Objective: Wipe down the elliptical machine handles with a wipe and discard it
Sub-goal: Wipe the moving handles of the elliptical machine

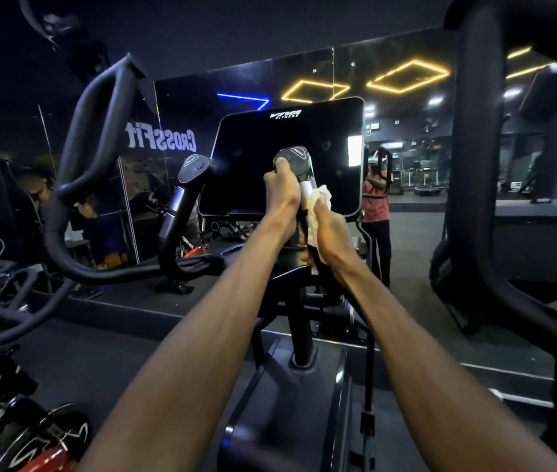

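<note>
Both my arms reach forward to the elliptical's right inner handle [298,158], a short black grip with a silver sensor band, in front of the dark console screen [253,158]. My left hand [280,192] is wrapped around the top of that handle, thumb on its cap. My right hand [330,233] presses a crumpled white wipe [318,199] against the handle's lower shaft. The matching left inner handle [188,175] stands untouched to the left.
A long curved moving arm [100,137] loops up at left, and a thick black one [474,165] rises at right. The machine's centre post and base [301,352] lie below my arms. A mirror wall ahead reflects a person in a red shirt [376,206]. Red-and-black bikes [14,437] crowd the lower left.
</note>
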{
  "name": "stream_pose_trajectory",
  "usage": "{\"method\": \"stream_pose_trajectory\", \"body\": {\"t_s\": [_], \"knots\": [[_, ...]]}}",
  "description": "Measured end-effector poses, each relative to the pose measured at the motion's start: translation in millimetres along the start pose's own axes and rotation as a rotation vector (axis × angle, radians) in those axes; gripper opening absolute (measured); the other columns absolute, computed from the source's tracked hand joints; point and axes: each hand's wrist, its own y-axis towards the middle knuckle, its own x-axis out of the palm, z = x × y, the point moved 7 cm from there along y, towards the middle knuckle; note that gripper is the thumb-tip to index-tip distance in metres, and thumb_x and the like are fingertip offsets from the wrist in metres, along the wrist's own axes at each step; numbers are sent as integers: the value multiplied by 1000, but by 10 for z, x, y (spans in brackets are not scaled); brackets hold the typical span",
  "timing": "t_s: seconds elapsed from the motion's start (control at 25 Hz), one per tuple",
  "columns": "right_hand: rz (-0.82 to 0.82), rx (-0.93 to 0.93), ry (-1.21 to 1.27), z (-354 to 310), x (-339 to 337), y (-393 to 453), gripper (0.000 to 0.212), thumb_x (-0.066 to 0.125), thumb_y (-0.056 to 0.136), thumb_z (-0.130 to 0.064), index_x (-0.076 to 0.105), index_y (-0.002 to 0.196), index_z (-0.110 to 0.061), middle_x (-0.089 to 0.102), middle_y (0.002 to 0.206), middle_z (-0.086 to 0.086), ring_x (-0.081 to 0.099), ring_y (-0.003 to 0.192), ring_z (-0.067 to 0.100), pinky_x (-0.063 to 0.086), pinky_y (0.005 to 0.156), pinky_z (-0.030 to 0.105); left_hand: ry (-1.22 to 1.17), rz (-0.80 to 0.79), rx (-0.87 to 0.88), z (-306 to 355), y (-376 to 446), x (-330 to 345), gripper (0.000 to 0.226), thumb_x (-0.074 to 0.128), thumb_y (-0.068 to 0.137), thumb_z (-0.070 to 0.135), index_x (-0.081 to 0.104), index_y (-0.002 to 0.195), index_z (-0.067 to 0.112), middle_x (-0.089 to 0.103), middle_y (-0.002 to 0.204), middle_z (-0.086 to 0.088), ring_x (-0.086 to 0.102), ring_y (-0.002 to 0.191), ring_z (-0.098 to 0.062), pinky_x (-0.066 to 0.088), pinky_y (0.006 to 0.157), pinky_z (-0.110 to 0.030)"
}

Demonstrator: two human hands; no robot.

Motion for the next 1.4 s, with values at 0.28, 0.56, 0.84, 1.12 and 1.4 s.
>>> {"method": "stream_pose_trajectory", "body": {"t_s": [0.28, 0.56, 0.84, 1.12, 1.4], "knots": [[116, 4, 77, 418, -129, -278, 56, 23, 105, -45, 61, 77, -15, 59, 63, 9, 54, 53, 20, 46, 58, 36, -164, -106, -184, -209, -316, 155, 64, 16, 102, 52, 60, 92, 7, 64, 79, -14, 61, 55, -25, 49, 56, -31], [178, -248, 116, 942, -244, -195, 36, 39, 83, -27, 55, 62, -2, 46, 46, 12, 42, 43, 23, 34, 47, 38, -197, -80, -127, -305, -250, 188, 69, 13, 102, 55, 56, 100, 1, 55, 68, -11, 51, 42, -19, 45, 43, -25], [137, -216, 259, 920, -196, -306, 45, 41, 78, -23, 53, 66, 18, 51, 57, 18, 48, 50, 22, 42, 49, 30, -139, -29, -83, -293, -263, 187, 70, 14, 101, 56, 58, 90, 3, 57, 67, -13, 54, 43, -21, 47, 44, -29], [262, -176, 174, 908, -223, -335, 32, 35, 87, -22, 56, 66, -11, 52, 52, 3, 48, 42, 10, 38, 40, 20, -144, -50, -42, -283, -287, 174, 69, 13, 101, 57, 56, 89, 4, 55, 67, -14, 53, 43, -20, 46, 43, -28], [311, -78, -504, 416, -147, -410, 25, 63, 79, -26, 59, 100, -12, 61, 85, 3, 54, 77, 23, 44, 71, 34, -112, -58, -12, -259, -294, 155, 66, 14, 101, 58, 54, 91, 5, 56, 63, -13, 55, 44, -22, 47, 45, -29]]}}
